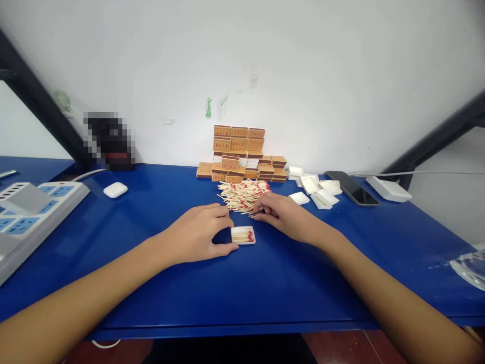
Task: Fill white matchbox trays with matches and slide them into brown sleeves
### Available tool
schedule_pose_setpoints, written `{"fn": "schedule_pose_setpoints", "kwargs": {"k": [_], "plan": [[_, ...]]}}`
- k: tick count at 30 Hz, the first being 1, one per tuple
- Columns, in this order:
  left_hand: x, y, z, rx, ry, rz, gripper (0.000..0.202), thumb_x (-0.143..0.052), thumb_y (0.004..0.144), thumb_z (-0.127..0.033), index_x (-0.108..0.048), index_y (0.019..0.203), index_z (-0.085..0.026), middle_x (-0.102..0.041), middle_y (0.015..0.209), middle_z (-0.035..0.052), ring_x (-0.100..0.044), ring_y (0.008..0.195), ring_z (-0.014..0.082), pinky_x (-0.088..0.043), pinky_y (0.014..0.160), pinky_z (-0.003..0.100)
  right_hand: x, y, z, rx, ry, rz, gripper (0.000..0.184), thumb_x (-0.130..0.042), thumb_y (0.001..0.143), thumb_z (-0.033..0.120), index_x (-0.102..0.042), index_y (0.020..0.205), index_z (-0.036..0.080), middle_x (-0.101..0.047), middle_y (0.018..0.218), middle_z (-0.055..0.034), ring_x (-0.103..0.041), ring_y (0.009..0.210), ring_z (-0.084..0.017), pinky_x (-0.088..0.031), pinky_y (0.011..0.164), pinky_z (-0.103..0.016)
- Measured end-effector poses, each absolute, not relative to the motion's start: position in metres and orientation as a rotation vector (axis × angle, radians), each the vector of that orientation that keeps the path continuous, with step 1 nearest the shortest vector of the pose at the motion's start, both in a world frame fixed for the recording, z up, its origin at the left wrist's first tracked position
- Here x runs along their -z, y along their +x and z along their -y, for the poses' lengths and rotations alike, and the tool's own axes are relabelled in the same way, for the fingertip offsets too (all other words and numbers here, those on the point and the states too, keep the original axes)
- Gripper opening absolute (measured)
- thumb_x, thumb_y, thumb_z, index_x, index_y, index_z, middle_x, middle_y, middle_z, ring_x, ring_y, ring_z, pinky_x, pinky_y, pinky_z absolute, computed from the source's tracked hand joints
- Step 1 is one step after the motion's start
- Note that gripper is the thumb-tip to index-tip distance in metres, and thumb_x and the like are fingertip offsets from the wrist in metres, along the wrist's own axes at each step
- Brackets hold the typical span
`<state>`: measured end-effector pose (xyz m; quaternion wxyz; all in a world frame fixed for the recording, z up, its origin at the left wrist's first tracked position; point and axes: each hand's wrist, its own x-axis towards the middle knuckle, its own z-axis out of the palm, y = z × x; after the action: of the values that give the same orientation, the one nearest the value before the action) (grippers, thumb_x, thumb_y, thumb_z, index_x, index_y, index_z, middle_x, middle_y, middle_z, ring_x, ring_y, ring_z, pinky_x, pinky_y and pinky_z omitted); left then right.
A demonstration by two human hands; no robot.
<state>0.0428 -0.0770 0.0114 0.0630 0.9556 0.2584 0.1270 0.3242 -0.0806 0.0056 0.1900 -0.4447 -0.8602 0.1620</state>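
A small white matchbox tray (243, 235) with a few red-tipped matches in it lies on the blue table (242, 288). My left hand (199, 232) rests beside it, thumb and fingers curled against its left edge. My right hand (284, 215) sits just right of the tray, fingertips pinched on a few matches at the near edge of a loose pile of matches (244, 194). Behind the pile stands a stack of orange matchboxes (238, 154) against the wall.
Several empty white trays (316, 191) lie to the right, with a black phone (351, 188) and a white box (388, 188) beyond. A white earbud case (115, 189) and a power strip (26, 212) lie at left. Clear plastic (470, 268) is at the right edge.
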Motion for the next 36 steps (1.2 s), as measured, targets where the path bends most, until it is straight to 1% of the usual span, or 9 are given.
{"fn": "schedule_pose_setpoints", "kwargs": {"k": [2, 4, 8, 12, 18, 22, 28, 33, 36], "plan": [[-0.012, 0.043, 0.077, -0.381, 2.891, -0.781, 0.035, -0.068, 0.097, -0.049, -0.076, 0.108, -0.017, -0.07, 0.1, 0.0064, -0.067, 0.094, 0.0238, -0.053, 0.081, 0.037, -0.004, 0.324, 0.079, -0.461, -1.238, 2.406, 0.005, -0.062, 0.102, 0.024, -0.065, 0.1, 0.021, -0.061, 0.09, -0.0033, -0.054, 0.081, -0.019, -0.04, 0.073, -0.03], [-0.012, 0.043, 0.076, -0.376, 2.898, -0.781, 0.035, -0.068, 0.097, -0.049, -0.076, 0.108, -0.017, -0.07, 0.101, 0.0065, -0.067, 0.095, 0.024, -0.053, 0.081, 0.037, -0.003, 0.324, 0.079, -0.47, -1.233, 2.41, 0.007, -0.061, 0.103, 0.025, -0.066, 0.101, 0.021, -0.061, 0.092, -0.0039, -0.055, 0.082, -0.019, -0.041, 0.074, -0.031], [-0.012, 0.044, 0.076, -0.379, 2.886, -0.784, 0.034, -0.069, 0.096, -0.048, -0.076, 0.109, -0.017, -0.07, 0.101, 0.006, -0.067, 0.095, 0.0236, -0.052, 0.08, 0.036, -0.007, 0.323, 0.079, -0.485, -1.245, 2.423, 0.013, -0.059, 0.105, 0.03, -0.066, 0.098, 0.021, -0.061, 0.09, -0.0041, -0.055, 0.083, -0.02, -0.041, 0.075, -0.031], [-0.012, 0.043, 0.077, -0.38, 2.892, -0.784, 0.035, -0.068, 0.096, -0.049, -0.076, 0.107, -0.017, -0.07, 0.1, 0.0062, -0.067, 0.094, 0.0237, -0.053, 0.08, 0.036, -0.01, 0.322, 0.082, -0.478, -1.282, 2.442, 0.014, -0.06, 0.104, 0.03, -0.065, 0.095, 0.021, -0.06, 0.09, -0.0044, -0.054, 0.083, -0.02, -0.04, 0.075, -0.031], [-0.012, 0.043, 0.078, -0.387, 2.896, -0.78, 0.034, -0.068, 0.096, -0.048, -0.076, 0.108, -0.017, -0.07, 0.1, 0.0066, -0.067, 0.094, 0.0237, -0.052, 0.08, 0.036, -0.011, 0.323, 0.085, -0.502, -1.251, 2.461, 0.01, -0.061, 0.103, 0.029, -0.068, 0.105, 0.022, -0.06, 0.093, -0.0047, -0.055, 0.085, -0.02, -0.04, 0.076, -0.031], [-0.012, 0.043, 0.078, -0.366, 2.896, -0.78, 0.034, -0.068, 0.097, -0.048, -0.076, 0.108, -0.017, -0.07, 0.101, 0.0065, -0.067, 0.095, 0.0236, -0.053, 0.081, 0.037, -0.014, 0.322, 0.085, -0.507, -1.297, 2.477, 0.01, -0.061, 0.102, 0.027, -0.067, 0.096, 0.021, -0.059, 0.088, -0.0037, -0.054, 0.084, -0.02, -0.039, 0.075, -0.031], [-0.012, 0.043, 0.077, -0.37, 2.887, -0.789, 0.033, -0.068, 0.096, -0.048, -0.076, 0.106, -0.017, -0.07, 0.1, 0.0067, -0.067, 0.094, 0.0238, -0.052, 0.079, 0.036, -0.016, 0.325, 0.085, -0.563, -1.412, 2.445, 0.018, -0.065, 0.1, 0.032, -0.062, 0.087, 0.02, -0.06, 0.085, -0.0032, -0.052, 0.081, -0.02, -0.037, 0.071, -0.031], [-0.013, 0.043, 0.077, -0.367, 2.897, -0.779, 0.034, -0.067, 0.097, -0.048, -0.076, 0.107, -0.017, -0.07, 0.1, 0.0073, -0.067, 0.094, 0.024, -0.053, 0.079, 0.037, -0.014, 0.332, 0.084, -0.566, -1.407, 2.453, 0.015, -0.066, 0.099, 0.032, -0.064, 0.09, 0.021, -0.06, 0.086, -0.0027, -0.052, 0.081, -0.019, -0.036, 0.069, -0.03], [-0.013, 0.043, 0.078, -0.37, 2.894, -0.774, 0.033, -0.067, 0.097, -0.048, -0.076, 0.106, -0.017, -0.07, 0.1, 0.0074, -0.067, 0.094, 0.0238, -0.053, 0.079, 0.037, -0.013, 0.335, 0.083, -0.578, -1.407, 2.45, 0.017, -0.066, 0.099, 0.034, -0.065, 0.089, 0.021, -0.06, 0.084, -0.0026, -0.052, 0.08, -0.019, -0.036, 0.068, -0.03]]}}
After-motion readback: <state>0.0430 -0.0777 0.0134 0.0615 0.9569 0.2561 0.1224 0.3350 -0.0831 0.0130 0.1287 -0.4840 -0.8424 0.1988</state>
